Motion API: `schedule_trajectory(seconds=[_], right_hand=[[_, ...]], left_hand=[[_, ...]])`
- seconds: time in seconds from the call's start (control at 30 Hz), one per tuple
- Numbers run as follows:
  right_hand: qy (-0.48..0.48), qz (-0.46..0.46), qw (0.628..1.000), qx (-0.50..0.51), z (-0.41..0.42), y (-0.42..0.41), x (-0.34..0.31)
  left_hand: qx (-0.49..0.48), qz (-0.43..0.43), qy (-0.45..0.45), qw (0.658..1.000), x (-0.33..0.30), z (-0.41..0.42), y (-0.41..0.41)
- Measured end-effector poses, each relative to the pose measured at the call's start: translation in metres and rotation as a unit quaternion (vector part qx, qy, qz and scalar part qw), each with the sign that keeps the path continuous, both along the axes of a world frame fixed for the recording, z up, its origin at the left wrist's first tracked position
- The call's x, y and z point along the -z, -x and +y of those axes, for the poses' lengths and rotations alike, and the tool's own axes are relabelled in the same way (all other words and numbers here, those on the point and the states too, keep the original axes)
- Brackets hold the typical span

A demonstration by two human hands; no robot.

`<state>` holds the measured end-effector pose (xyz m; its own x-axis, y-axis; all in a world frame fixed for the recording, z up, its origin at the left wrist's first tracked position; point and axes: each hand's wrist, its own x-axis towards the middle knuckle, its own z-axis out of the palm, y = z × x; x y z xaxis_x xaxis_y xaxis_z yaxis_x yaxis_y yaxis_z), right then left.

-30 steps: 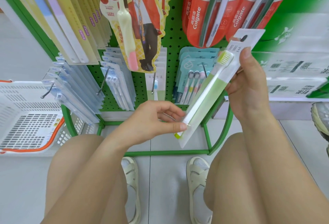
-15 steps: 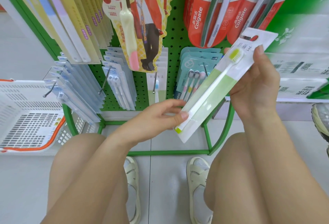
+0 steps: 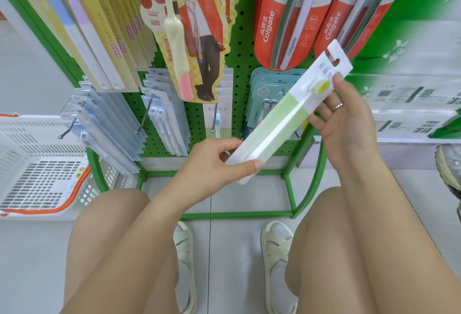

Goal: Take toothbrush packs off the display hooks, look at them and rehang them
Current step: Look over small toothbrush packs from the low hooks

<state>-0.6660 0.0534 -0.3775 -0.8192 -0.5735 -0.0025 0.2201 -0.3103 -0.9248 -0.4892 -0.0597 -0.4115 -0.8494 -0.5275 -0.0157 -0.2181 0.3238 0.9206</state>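
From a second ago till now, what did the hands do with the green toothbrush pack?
Both hands turned the green-and-white toothbrush pack flatter, its hang-tab end swinging out to the right. The right hand moved right with it. The left hand stays pinching the bottom end, and the packs on the green pegboard rack did not move.

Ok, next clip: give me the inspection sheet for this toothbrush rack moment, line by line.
Surface: green pegboard rack on a tiled floor.
Job's things: green toothbrush pack off its hook, held slanted, hang tab upward.
Clutter: white basket on the floor at left.
Grips: left hand pinches the pack's lower end; right hand holds its upper part.
Cables: nothing seen.
Surroundings: Colgate packs hanging above; blue packs on lower hooks; someone's shoe at right.
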Motion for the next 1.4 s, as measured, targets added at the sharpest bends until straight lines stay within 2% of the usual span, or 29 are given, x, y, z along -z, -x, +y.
schedule_trajectory(seconds=[0.07,0.13,0.2,0.27,0.3,0.33,0.4,0.43,0.5,0.53,0.6,0.77,0.93,1.07,1.2,1.27,1.4], right_hand=[[-0.035,0.016,0.999,0.021,0.0,0.0,0.001],[-0.05,0.013,0.998,0.038,-0.001,-0.002,0.0],[-0.056,0.009,0.998,0.038,-0.003,-0.003,0.0],[-0.05,-0.005,0.998,0.037,-0.003,-0.004,-0.002],[-0.043,-0.015,0.998,0.035,-0.003,-0.004,-0.002],[-0.035,-0.026,0.999,0.026,-0.003,-0.004,-0.003],[-0.005,-0.042,0.999,-0.008,-0.001,-0.003,-0.003],[0.013,-0.043,0.998,-0.032,0.0,-0.003,-0.004],[0.042,-0.035,0.995,-0.085,0.002,-0.004,-0.006],[0.052,-0.027,0.992,-0.112,0.004,-0.004,-0.007],[0.066,-0.021,0.986,-0.153,0.005,-0.004,-0.008],[0.107,-0.019,0.968,-0.224,0.008,0.001,-0.007],[0.097,0.01,0.969,-0.227,0.006,-0.001,-0.006],[-0.024,0.12,0.974,-0.191,0.002,-0.007,-0.003],[-0.189,0.237,0.941,-0.15,-0.009,-0.021,0.012],[-0.225,0.265,0.929,-0.127,-0.014,-0.025,0.018],[-0.228,0.286,0.923,-0.119,-0.019,-0.027,0.022]], left_hand=[[-0.053,0.015,0.097,0.994,0.006,0.001,0.0],[-0.087,0.018,0.228,0.969,0.014,0.003,0.001],[-0.082,0.026,0.343,0.935,0.018,0.005,0.004],[-0.069,0.049,0.41,0.908,0.023,0.008,0.006],[-0.056,0.059,0.407,0.91,0.023,0.01,0.007],[-0.039,0.06,0.368,0.927,0.021,0.012,0.008],[0.01,0.026,0.182,0.983,0.011,0.016,0.008],[0.027,0.009,0.066,0.997,0.006,0.016,0.008],[0.036,-0.003,-0.12,0.992,-0.001,0.012,0.008],[0.041,-0.005,-0.169,0.985,-0.003,0.009,0.007],[0.058,-0.001,-0.205,0.977,-0.007,0.006,0.004],[0.064,0.015,-0.229,0.971,-0.005,0.0,0.0],[0.061,0.011,-0.205,0.977,-0.006,0.001,0.0],[0.139,-0.064,-0.16,0.975,-0.007,0.004,-0.002],[0.111,-0.048,-0.131,0.984,-0.003,0.007,-0.001],[0.091,-0.047,-0.082,0.991,0.003,0.006,0.0],[0.021,-0.059,0.089,0.994,0.012,0.011,0.006]])
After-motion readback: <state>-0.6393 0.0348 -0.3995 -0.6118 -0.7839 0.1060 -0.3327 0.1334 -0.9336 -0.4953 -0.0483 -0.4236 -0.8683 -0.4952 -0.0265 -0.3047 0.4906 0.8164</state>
